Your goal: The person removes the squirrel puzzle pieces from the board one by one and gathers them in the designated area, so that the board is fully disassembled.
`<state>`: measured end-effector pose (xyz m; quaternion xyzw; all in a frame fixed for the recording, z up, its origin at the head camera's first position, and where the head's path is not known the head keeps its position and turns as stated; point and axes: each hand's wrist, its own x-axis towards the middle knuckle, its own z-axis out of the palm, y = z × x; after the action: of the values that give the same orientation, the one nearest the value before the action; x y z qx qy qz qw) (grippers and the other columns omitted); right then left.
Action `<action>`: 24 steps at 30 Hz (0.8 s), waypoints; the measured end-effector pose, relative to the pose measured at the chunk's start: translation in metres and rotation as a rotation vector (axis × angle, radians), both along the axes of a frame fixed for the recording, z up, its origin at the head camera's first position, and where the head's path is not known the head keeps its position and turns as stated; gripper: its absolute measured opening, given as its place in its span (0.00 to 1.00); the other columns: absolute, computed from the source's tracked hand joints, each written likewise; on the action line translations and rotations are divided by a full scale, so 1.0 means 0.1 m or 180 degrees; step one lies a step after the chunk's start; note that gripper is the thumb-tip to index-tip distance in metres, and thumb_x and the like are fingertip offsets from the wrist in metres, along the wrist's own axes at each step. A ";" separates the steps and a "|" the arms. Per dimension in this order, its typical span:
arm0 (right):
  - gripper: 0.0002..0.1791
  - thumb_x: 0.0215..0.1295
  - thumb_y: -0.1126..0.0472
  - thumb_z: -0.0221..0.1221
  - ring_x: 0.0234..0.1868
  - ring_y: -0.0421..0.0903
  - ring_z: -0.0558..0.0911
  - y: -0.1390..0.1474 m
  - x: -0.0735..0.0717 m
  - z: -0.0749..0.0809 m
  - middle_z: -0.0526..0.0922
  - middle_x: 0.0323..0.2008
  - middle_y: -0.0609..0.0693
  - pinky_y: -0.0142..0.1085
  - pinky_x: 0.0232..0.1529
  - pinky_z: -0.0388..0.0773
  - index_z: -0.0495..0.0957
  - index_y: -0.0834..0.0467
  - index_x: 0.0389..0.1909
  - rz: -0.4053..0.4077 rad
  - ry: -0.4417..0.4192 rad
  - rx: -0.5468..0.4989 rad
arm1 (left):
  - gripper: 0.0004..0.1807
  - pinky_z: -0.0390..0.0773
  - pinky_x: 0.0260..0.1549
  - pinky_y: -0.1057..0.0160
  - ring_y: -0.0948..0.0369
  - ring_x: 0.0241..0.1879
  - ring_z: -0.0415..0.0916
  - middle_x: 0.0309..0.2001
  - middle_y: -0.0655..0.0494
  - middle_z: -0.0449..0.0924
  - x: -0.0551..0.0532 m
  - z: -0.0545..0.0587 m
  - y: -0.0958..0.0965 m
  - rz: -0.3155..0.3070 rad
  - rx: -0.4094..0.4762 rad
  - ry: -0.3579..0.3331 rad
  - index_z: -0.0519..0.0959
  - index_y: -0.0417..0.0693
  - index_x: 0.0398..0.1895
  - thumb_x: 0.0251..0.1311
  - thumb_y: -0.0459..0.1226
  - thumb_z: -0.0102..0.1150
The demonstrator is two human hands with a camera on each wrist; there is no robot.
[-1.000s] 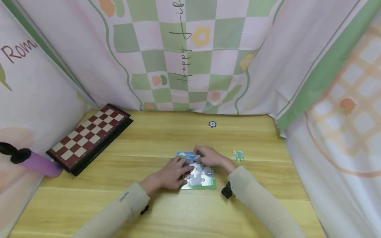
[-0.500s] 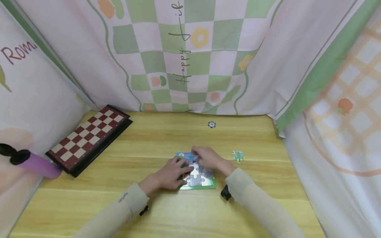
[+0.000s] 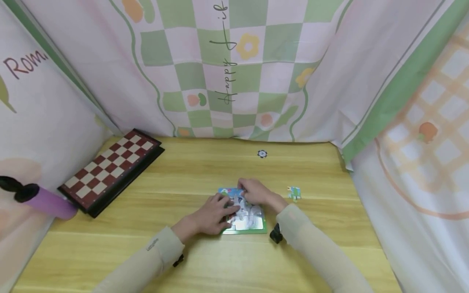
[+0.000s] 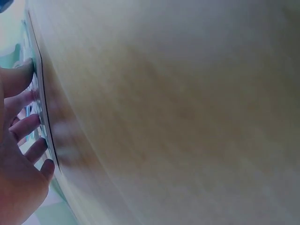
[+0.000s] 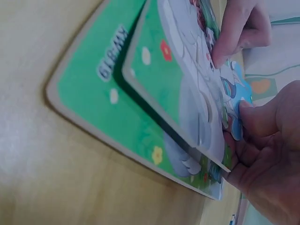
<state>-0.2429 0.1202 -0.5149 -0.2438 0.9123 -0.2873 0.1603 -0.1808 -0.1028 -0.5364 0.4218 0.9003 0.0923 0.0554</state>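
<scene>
A small jigsaw puzzle (image 3: 253,224) with a grey-and-white animal picture and a green border lies mid-table in the head view. My left hand (image 3: 210,213) rests over its left side, fingers spread and touching it. At the puzzle's upper right, my right hand (image 3: 257,192) pinches a blue puzzle piece (image 5: 236,86) between thumb and fingers. In the right wrist view, the joined pieces (image 5: 150,77) stand raised and askew above the green backing board (image 5: 89,84). The left wrist view shows the left fingertips along the board's edge. Some fingers of the right hand are hidden.
A loose puzzle piece or small cluster (image 3: 294,193) lies right of the right hand. Behind sits a small round black-and-white token (image 3: 261,154). At left are a folded chessboard (image 3: 111,169) and a purple bottle (image 3: 49,202). Curtains (image 3: 249,81) border the table (image 3: 205,260).
Both hands stay nearly in place on the puzzle. My right hand has shifted very slightly, and the glare on the puzzle has moved to its lower part.
</scene>
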 end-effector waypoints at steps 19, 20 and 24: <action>0.08 0.64 0.72 0.60 0.37 0.45 0.81 0.01 -0.02 0.00 0.85 0.36 0.53 0.39 0.44 0.84 0.81 0.59 0.42 -0.0068 0.0124 -0.0041 | 0.33 0.75 0.62 0.46 0.51 0.64 0.66 0.67 0.49 0.72 0.01 0.01 0.01 -0.0046 -0.0061 0.0128 0.70 0.57 0.76 0.70 0.53 0.59; 0.08 0.65 0.71 0.60 0.37 0.45 0.81 0.03 -0.02 0.00 0.86 0.37 0.53 0.40 0.45 0.85 0.81 0.59 0.43 -0.0052 0.0094 -0.0075 | 0.33 0.75 0.62 0.46 0.51 0.64 0.66 0.67 0.49 0.72 0.01 0.00 0.01 -0.0052 -0.0061 0.0143 0.70 0.57 0.76 0.70 0.53 0.59; 0.10 0.66 0.67 0.61 0.37 0.44 0.81 0.10 -0.04 -0.01 0.86 0.39 0.53 0.37 0.44 0.84 0.81 0.61 0.47 0.0122 -0.0093 -0.0149 | 0.33 0.75 0.61 0.47 0.51 0.63 0.66 0.66 0.49 0.72 0.00 -0.01 0.02 -0.0075 -0.0032 0.0229 0.71 0.56 0.75 0.69 0.52 0.61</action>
<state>-0.2464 0.1300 -0.5157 -0.2607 0.8981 -0.3090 0.1733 -0.1805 -0.1009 -0.5370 0.4351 0.8971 0.0719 0.0261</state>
